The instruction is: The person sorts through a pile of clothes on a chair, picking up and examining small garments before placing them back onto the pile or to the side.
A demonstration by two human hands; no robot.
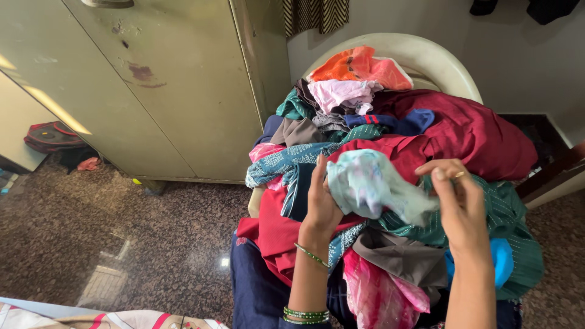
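Observation:
A pale blue-white patterned cloth (368,183) is stretched between both my hands above a heap of clothes. My left hand (320,201) grips its left edge, green bangles on that wrist. My right hand (460,204) pinches its right end between thumb and fingers. Below lies the heap, with a maroon garment (469,131), a teal green piece (509,222), an orange piece (359,66) and a pink one (344,92).
The clothes pile covers a cream plastic chair (426,55). A pale green metal cupboard (164,85) stands to the left on a dark speckled stone floor (109,231). A red bag (52,135) lies far left. Striped fabric (122,320) sits at the bottom edge.

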